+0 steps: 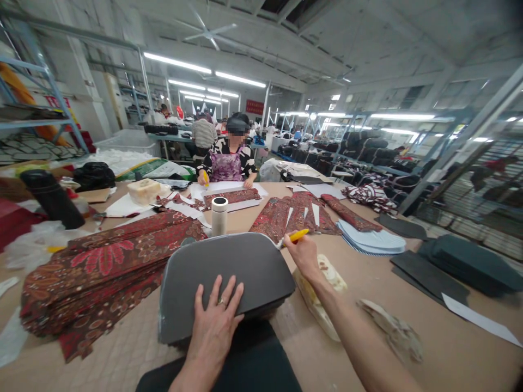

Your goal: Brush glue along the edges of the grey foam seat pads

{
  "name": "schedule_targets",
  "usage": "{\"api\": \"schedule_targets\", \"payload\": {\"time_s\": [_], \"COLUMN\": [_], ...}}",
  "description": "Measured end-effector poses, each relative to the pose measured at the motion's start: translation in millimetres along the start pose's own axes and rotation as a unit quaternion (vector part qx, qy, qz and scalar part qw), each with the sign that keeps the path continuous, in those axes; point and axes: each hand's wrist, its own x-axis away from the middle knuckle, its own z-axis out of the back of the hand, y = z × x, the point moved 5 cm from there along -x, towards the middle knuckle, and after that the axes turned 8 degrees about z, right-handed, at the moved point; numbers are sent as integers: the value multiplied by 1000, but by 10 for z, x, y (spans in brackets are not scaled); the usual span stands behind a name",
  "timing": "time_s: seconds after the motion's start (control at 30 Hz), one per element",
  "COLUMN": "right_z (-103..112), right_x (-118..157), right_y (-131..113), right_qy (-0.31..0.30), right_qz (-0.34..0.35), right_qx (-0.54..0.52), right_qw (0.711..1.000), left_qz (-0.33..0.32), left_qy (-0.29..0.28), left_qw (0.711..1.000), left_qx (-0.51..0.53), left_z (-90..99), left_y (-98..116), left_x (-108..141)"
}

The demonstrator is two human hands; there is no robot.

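The dark grey panel is lying under the left hand, its far rounded edge running ahead of those fingers and its near edge passing beneath the hand, above a dark green piece. Bare bench is showing between the two forearms, and more is opening to the right of the right hand. A white bottle is standing just past the panel's far edge, ahead of the left fingers, while a patterned fabric stack is filling the space to their left. Patterned pieces are lying ahead of the right fingers, light-blue pieces are sitting to their right, and a pale stained block is lying nearer than they are, partly under the forearm. A co-worker is sitting across the bench, well beyond both sets of fingers. The left fingers are spreading flat on the panel, grasping nothing; the right fingers are gripping a yellow tool. The panel's long axis is running left to right, its right end angling slightly away. The tool's yellow end is pointing right, its pale tip left towards the panel's edge; whether they are touching cannot be told.
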Motion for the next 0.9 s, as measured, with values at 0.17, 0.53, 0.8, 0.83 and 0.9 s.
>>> {"api": "schedule_targets", "payload": {"time_s": [0.17, 0.53, 0.8, 0.83, 0.9], "right_z": [-97, 186, 623, 689, 821], "right_x": [-73, 309, 1021, 1135, 1343], "right_y": [-109, -41, -107, -128, -174], "right_qy": [2, 0, 35, 45, 56], "right_qz": [11, 9, 42, 52, 56], "right_qx": [-24, 52, 3, -18, -55], "right_qw": [1000, 999, 998, 998, 995], "left_qz": [-10, 11, 13, 15, 18], "left_qy": [-2, -40, -52, -57, -74], "left_qw": [1000, 999, 998, 998, 996], "left_qx": [-6, 6, 20, 27, 56], "left_z": [10, 107, 106, 117, 174], "left_y": [4, 55, 68, 83, 95], "left_x": [1, -29, -36, -39, -40]}}
